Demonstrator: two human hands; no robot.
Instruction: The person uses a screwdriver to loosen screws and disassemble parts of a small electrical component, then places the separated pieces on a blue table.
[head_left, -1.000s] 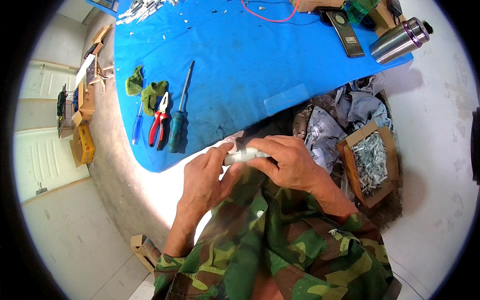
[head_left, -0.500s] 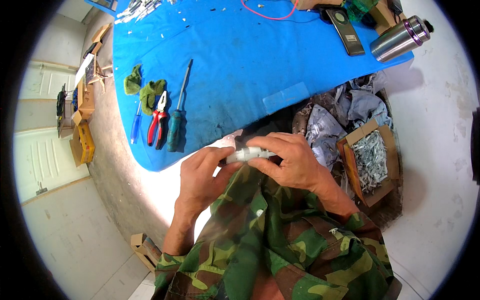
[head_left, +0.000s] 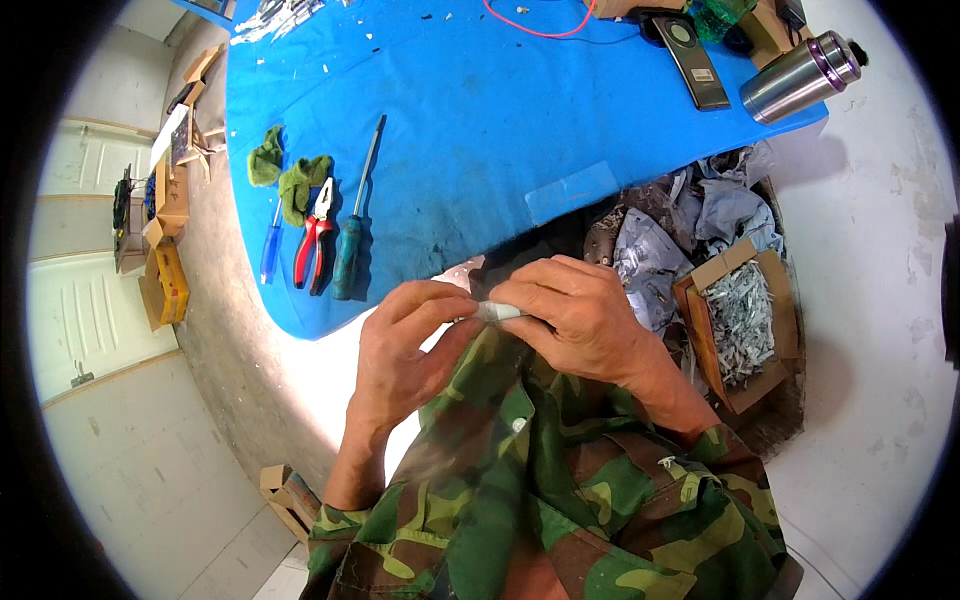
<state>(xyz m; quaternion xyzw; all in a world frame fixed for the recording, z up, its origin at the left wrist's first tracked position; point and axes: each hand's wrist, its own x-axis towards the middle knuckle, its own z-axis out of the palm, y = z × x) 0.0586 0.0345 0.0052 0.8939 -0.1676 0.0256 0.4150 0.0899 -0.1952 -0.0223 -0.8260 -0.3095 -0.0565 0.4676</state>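
Observation:
A small white cylindrical piece (head_left: 498, 312) sits between my two hands, in front of the table's near edge. My left hand (head_left: 412, 335) pinches its left end between thumb and fingertips. Around its right end close the thumb and curled fingers of my right hand (head_left: 572, 318). Most of the piece is hidden by my fingers, so I cannot tell its exact kind. On the table to the left lie red-handled pliers (head_left: 313, 245), a teal-handled screwdriver (head_left: 350, 240) and a blue-handled screwdriver (head_left: 271, 250), with green cloth scraps (head_left: 303, 188) beside them.
The blue-covered table (head_left: 450, 130) spreads ahead. At its far right are a steel flask (head_left: 795, 85) and a flat dark device (head_left: 690, 65). Below its right edge stands a cardboard box (head_left: 688, 340) of metallic scraps, next to grey plastic bags (head_left: 640, 260). Small metal parts (head_left: 275, 22) lie far left.
My fingers have closed further over the white piece, so less of it shows. My right hand has shifted slightly left, its fingers more curled.

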